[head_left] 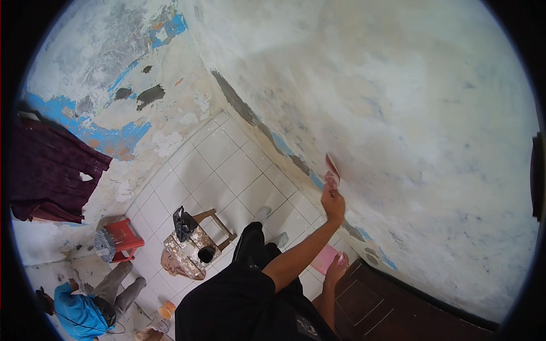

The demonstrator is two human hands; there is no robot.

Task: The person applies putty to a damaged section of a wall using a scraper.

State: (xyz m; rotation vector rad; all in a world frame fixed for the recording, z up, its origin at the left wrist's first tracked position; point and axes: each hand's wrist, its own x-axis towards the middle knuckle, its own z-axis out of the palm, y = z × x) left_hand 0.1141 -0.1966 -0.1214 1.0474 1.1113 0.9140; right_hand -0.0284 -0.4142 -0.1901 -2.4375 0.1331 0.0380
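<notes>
pink flat scraper (331,172) in right hand (333,204) meets rough patchy wall (409,131).

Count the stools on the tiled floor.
2. A red stool stands by the left wall, near the seated person. A paint-spattered wooden stool stands mid-floor with a black bag on it. Others may hide behind the body.

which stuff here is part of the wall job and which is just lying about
In use: scraper in right hand, against the wall; pink tray by left hand.

Lying about: red stool, wooden stool, black bag, maroon cloth, cup.
</notes>
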